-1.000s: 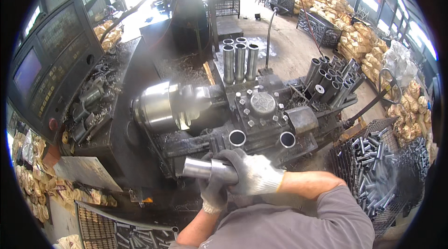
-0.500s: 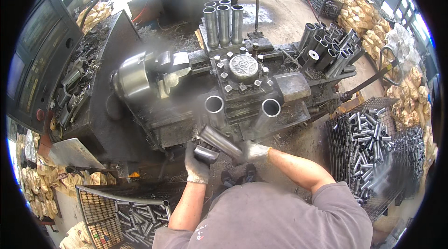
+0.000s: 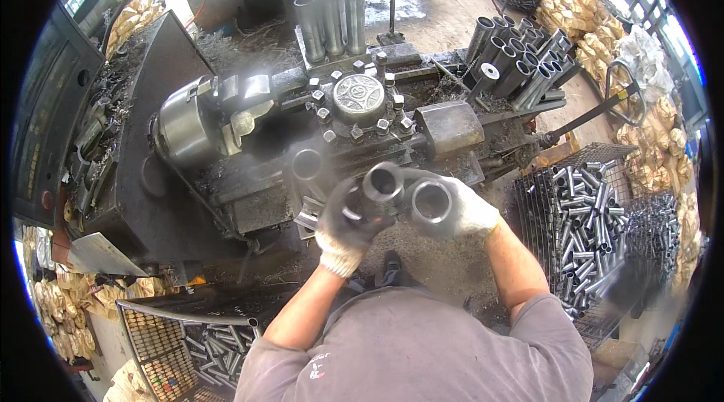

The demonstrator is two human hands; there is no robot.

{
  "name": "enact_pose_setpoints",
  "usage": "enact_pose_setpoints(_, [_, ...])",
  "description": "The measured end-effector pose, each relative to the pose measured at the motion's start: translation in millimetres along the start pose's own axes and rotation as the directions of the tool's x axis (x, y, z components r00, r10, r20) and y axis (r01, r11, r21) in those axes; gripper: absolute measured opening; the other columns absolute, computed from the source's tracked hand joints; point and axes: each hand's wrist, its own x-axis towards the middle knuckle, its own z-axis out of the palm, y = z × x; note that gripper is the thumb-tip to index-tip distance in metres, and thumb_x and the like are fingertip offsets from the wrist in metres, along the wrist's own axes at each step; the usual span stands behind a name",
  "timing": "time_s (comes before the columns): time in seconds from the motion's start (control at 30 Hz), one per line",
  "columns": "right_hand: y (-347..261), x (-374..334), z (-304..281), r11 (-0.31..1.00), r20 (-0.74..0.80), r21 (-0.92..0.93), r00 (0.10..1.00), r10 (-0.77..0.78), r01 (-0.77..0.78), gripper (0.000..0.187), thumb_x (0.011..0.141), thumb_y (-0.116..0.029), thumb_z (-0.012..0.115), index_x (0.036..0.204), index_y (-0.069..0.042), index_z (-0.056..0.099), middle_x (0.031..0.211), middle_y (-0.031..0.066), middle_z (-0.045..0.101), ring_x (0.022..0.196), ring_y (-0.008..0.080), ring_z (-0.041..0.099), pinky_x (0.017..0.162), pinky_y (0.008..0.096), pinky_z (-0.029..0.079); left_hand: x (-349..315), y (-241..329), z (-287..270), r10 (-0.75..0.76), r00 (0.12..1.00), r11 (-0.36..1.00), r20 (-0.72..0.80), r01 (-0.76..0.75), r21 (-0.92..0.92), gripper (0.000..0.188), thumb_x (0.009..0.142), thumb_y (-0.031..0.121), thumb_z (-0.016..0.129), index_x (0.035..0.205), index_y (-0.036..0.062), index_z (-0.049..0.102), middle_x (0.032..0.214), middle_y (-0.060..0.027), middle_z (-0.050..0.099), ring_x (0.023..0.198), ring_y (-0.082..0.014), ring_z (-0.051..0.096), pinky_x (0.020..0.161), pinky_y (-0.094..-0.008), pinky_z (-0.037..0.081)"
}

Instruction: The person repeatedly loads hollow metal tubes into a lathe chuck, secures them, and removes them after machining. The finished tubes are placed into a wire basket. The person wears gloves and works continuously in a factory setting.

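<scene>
Shifted closer to the tool post, my left hand and right hand now each curl fingers round a steel tube at the post's five o'clock, where close-set rims could knock if either wrist tips.

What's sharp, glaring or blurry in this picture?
In the head view, daylight glares at upper left and the metal drum gleams; in that view, the left hand is blurred, the star-patterned cap crisper, and edges bend toward a black rim.

One head-worn fisheye view from above, at close range, downward and forward over the lathe
</scene>
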Motion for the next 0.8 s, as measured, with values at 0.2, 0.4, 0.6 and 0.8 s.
enact_pose_setpoints(0.2, [13,34,34,0.986,-0.206,-0.139,0.976,0.063,-0.093,0.034,0.086,-0.017,0.082,0.118,-0.009,0.075,0.105,0.0126,0.08,0.096,0.0217,0.078,0.089,0.0368,0.062,-3,-3,-40,0.062,0.998,0.998,-0.022,-0.062,0.0,0.066,0.079,0.016,0.097,0.133,0.0006,0.062,0.111,-0.0096,0.073,0.101,-0.0213,0.071,0.092,-0.0365,0.059])
enact_pose_setpoints(0.4, [70,19,46,0.874,-0.116,-0.447,0.981,0.153,-0.189,0.07,0.08,-0.035,0.09,0.136,-0.005,0.061,0.103,0.0215,0.078,0.094,0.0406,0.078,0.081,0.049,0.064,-49,-14,-125,-0.693,0.721,0.585,-0.015,0.55,-0.596,0.053,0.103,0.038,0.072,0.141,0.0027,0.06,0.119,-0.0097,0.072,0.11,-0.0207,0.069,0.099,-0.0347,0.057])
enact_pose_setpoints(0.6, [10,25,144,0.934,0.09,-0.358,0.996,0.025,0.009,0.043,0.09,-0.031,0.078,0.125,-0.006,0.069,0.094,0.0184,0.076,0.08,0.0384,0.076,0.07,0.0475,0.062,-64,-68,-142,-0.7,0.67,0.017,0.246,0.36,-0.933,0.085,0.1,0.083,0.045,0.125,0.0062,0.071,0.112,-0.0164,0.078,0.1,-0.0348,0.078,0.083,-0.0545,0.066])
enact_pose_setpoints(0.8, [40,99,204,0.696,0.242,-0.714,0.96,0.142,0.077,0.034,0.09,-0.027,0.079,0.111,-0.004,0.065,0.09,0.0192,0.074,0.082,0.0365,0.077,0.07,0.0471,0.063,-52,-87,-156,-0.706,0.671,0.004,0.229,0.326,-0.945,0.088,0.101,0.084,0.037,0.124,0.0047,0.067,0.103,-0.0172,0.075,0.091,-0.036,0.076,0.08,-0.0519,0.064])
